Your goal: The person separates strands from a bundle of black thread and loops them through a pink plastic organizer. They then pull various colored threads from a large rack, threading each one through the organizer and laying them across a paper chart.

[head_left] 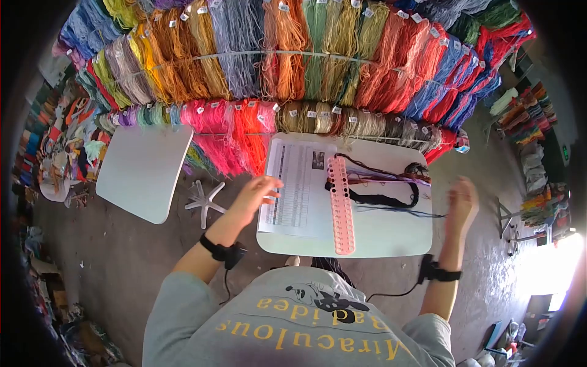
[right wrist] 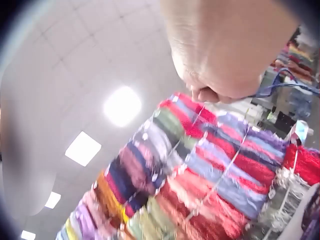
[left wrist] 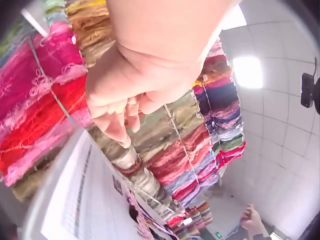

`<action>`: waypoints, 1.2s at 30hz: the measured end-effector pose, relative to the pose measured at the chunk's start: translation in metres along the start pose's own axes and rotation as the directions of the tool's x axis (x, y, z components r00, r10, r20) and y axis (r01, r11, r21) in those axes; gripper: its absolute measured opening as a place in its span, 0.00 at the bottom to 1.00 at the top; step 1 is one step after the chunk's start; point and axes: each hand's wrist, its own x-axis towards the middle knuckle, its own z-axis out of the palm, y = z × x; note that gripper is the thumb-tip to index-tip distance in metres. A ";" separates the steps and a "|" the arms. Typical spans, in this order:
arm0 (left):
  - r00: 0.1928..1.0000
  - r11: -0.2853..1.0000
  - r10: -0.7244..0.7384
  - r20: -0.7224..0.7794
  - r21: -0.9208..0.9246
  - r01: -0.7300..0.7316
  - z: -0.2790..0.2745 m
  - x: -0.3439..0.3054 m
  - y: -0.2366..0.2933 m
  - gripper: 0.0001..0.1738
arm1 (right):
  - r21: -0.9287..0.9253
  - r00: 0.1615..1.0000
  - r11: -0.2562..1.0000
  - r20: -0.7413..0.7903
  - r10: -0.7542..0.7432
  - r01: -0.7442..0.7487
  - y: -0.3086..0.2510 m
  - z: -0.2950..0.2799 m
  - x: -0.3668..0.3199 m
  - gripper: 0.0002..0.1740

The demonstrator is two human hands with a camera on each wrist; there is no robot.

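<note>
My left hand (head_left: 249, 199) hovers at the left edge of the printed sheet (head_left: 293, 211), its fingers loosely bent and holding nothing. Off the table's right side, my right hand (head_left: 463, 205) is raised, and its curled fingers pinch blue thread (right wrist: 287, 86), which trails from them in the right wrist view. In the head view the blue thread (head_left: 422, 214) stretches from the table towards that hand. A pink strip with holes (head_left: 342, 214) lies over the sheet's right side. Black thread (head_left: 382, 200) and purple and brown strands (head_left: 385, 174) lie right of the strip.
The white table (head_left: 391, 241) stands in front of my body. Hanging skeins of many colours (head_left: 293, 55) line its far side. Another white table (head_left: 143, 171) stands at the left, with a star-shaped stool base (head_left: 205, 202) between the two.
</note>
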 end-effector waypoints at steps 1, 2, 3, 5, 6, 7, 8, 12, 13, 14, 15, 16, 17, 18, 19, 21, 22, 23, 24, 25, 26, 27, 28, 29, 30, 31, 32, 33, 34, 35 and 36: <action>0.993 0.998 -0.049 0.104 -0.041 0.053 0.014 0.006 -0.009 0.15 | -0.227 0.977 0.971 0.212 -0.031 0.080 0.010 0.027 -0.018 0.11; 0.981 0.986 -0.130 0.144 -0.090 0.144 0.033 0.011 -0.017 0.17 | -0.291 0.896 0.941 0.443 -0.030 0.175 0.016 0.052 -0.036 0.10; 0.961 0.963 -0.205 0.187 -0.134 0.232 0.051 0.016 -0.025 0.19 | -0.106 0.859 0.994 0.507 0.073 -0.022 0.056 0.076 -0.050 0.09; 0.941 0.922 -0.256 0.220 -0.238 0.306 0.075 0.028 -0.038 0.19 | -0.165 0.768 0.986 0.632 0.098 0.011 0.088 0.117 -0.078 0.09; 0.919 0.864 -0.300 0.258 -0.336 0.376 0.085 0.033 -0.043 0.18 | -0.222 0.721 0.974 0.682 0.126 0.039 0.104 0.131 -0.085 0.10; 0.919 0.865 -0.299 0.256 -0.333 0.374 0.092 0.040 -0.046 0.18 | -0.205 0.711 0.978 0.684 0.164 -0.028 0.115 0.144 -0.091 0.10; 0.903 0.825 -0.335 0.269 -0.378 0.419 0.098 0.047 -0.049 0.17 | -0.190 0.698 0.977 0.687 0.201 -0.095 0.124 0.152 -0.095 0.09; 0.856 0.733 -0.411 0.315 -0.445 0.515 0.109 0.064 -0.058 0.15 | -0.249 0.699 0.960 0.663 0.266 -0.129 0.152 0.168 -0.097 0.08; 0.845 0.729 -0.414 0.338 -0.433 0.530 0.110 0.067 -0.058 0.13 | -0.285 0.723 0.956 0.645 0.247 -0.071 0.151 0.167 -0.099 0.08; 0.845 0.728 -0.416 0.335 -0.434 0.530 0.112 0.069 -0.058 0.13 | -0.324 0.747 0.946 0.626 0.226 -0.015 0.150 0.167 -0.100 0.09; 0.840 0.735 -0.440 0.319 -0.410 0.540 0.114 0.070 -0.056 0.13 | -0.324 0.746 0.946 0.626 0.227 -0.016 0.148 0.166 -0.101 0.09; 0.834 0.741 -0.462 0.302 -0.384 0.550 0.118 0.071 -0.053 0.12 | -0.344 0.759 0.939 0.610 0.226 -0.003 0.145 0.166 -0.100 0.09; 0.833 0.742 -0.462 0.304 -0.383 0.551 0.122 0.071 -0.050 0.12 | -0.364 0.773 0.931 0.593 0.224 0.010 0.143 0.166 -0.100 0.10; 0.870 0.813 -0.430 0.241 -0.316 0.489 0.126 0.069 -0.047 0.12 | -0.366 0.775 0.931 0.592 0.224 0.011 0.145 0.165 -0.099 0.10; 0.903 0.872 -0.390 0.180 -0.243 0.425 0.129 0.068 -0.046 0.12 | -0.354 0.788 0.935 0.581 0.203 0.020 0.146 0.165 -0.100 0.09; 0.923 0.900 -0.342 0.177 -0.221 0.376 0.130 0.074 -0.053 0.12 | -0.343 0.801 0.939 0.570 0.183 0.030 0.148 0.165 -0.101 0.08; 0.940 0.925 -0.293 0.174 -0.199 0.325 0.130 0.078 -0.057 0.12 | -0.360 0.808 0.931 0.564 0.169 0.056 0.149 0.164 -0.102 0.09; 0.940 0.924 -0.293 0.174 -0.200 0.325 0.130 0.081 -0.062 0.12 | -0.377 0.816 0.923 0.558 0.155 0.082 0.149 0.164 -0.102 0.09; 0.952 0.935 -0.262 0.155 -0.203 0.290 0.131 0.082 -0.065 0.11 | -0.377 0.815 0.923 0.559 0.156 0.082 0.150 0.164 -0.103 0.09; 0.963 0.945 -0.231 0.136 -0.205 0.255 0.131 0.083 -0.067 0.11 | -0.388 0.820 0.911 0.561 0.114 0.139 0.151 0.165 -0.103 0.10; 0.963 0.945 -0.231 0.136 -0.205 0.255 0.132 0.085 -0.069 0.11 | -0.398 0.824 0.896 0.563 0.071 0.195 0.152 0.165 -0.104 0.11; 0.970 0.953 -0.203 0.133 -0.200 0.226 0.132 0.087 -0.071 0.11 | -0.397 0.823 0.897 0.563 0.071 0.194 0.150 0.165 -0.103 0.11; 0.976 0.961 -0.174 0.129 -0.195 0.197 0.131 0.088 -0.073 0.10 | -0.403 0.820 0.897 0.566 0.089 0.181 0.148 0.165 -0.103 0.12; 0.977 0.961 -0.173 0.127 -0.194 0.196 0.132 0.091 -0.076 0.10 | -0.408 0.816 0.897 0.569 0.105 0.169 0.147 0.165 -0.103 0.13; 0.982 0.975 -0.135 0.135 -0.160 0.156 0.133 0.093 -0.077 0.10 | -0.405 0.814 0.899 0.571 0.104 0.169 0.148 0.165 -0.102 0.13; 0.985 0.985 -0.097 0.142 -0.127 0.115 0.134 0.094 -0.079 0.10 | -0.401 0.800 0.908 0.581 0.152 0.119 0.150 0.165 -0.099 0.13; 0.986 0.986 -0.095 0.133 -0.125 0.112 0.134 0.096 -0.081 0.10 | -0.396 0.781 0.916 0.593 0.198 0.068 0.151 0.165 -0.097 0.13; 0.992 0.996 -0.057 0.116 -0.067 0.066 0.135 0.095 -0.079 0.11 | -0.356 0.772 0.934 0.604 0.198 0.039 0.150 0.168 -0.095 0.13; 0.995 1.000 -0.020 0.102 -0.009 0.021 0.136 0.094 -0.078 0.11 | -0.351 0.767 0.936 0.611 0.197 0.039 0.148 0.167 -0.095 0.13; 0.995 0.998 -0.011 0.095 0.067 0.005 0.137 0.094 -0.076 0.10 | -0.362 0.772 0.931 0.604 0.197 0.045 0.146 0.164 -0.095 0.14; 0.996 0.998 -0.011 0.088 0.069 0.005 0.136 0.091 -0.070 0.10 | -0.373 0.778 0.927 0.596 0.197 0.052 0.139 0.164 -0.096 0.16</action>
